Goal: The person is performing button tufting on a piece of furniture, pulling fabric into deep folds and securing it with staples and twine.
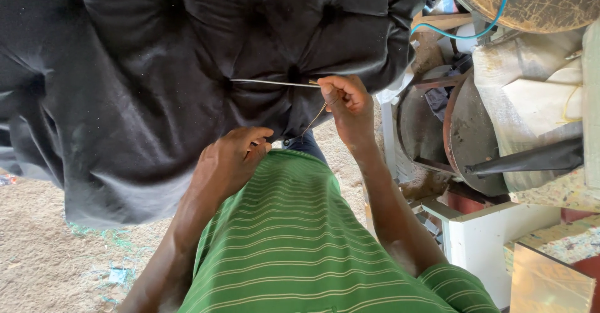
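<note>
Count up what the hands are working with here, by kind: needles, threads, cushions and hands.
Long metal needle: 1
Thread: 1
Black tufted cushion: 1
Hands: 2, the right hand pinching the needle's end, the left hand closed near the thread's lower end
Total: 5

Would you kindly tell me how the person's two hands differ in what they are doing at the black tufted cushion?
The right hand pinches the end of a long needle lying across the black tufted cushion; the left hand holds no needle. The right hand is raised to a tuft; the left hand sits lower, by the green striped shirt. A thin thread runs between them.
</note>
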